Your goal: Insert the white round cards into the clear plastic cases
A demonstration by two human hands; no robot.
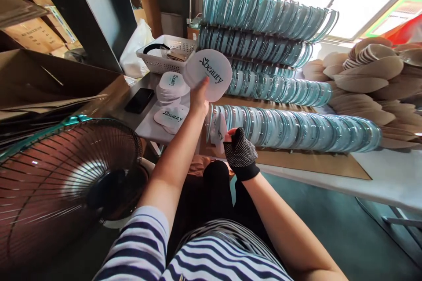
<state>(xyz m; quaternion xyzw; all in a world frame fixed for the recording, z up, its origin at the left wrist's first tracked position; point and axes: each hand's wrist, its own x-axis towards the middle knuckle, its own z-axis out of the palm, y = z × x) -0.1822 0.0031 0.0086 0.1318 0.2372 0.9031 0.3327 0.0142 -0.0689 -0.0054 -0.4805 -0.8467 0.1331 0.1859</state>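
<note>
My bare left hand (200, 94) grips a few overlapping rounded white cards (216, 63) printed with "beauty" lettering, its thumb lying on the top one. My right hand (241, 151) wears a black dotted glove that leaves fingertips bare. Its closed fingers pinch the edge of a similar printed card (218, 129), tilted at the left end of the front row of glass discs (290, 127). Whether that card touches the glass I cannot tell. Left of my forearm lie a stack of cards (172, 87) and a second, lower pile (170, 118).
More glass rows (263, 13) stand behind. Brown rounded pieces (365, 72) are heaped at the right. A white basket (158, 65) and a black phone (140, 100) are at the left. A caged fan (75, 184) stands close to my left arm, near an open carton (59, 79).
</note>
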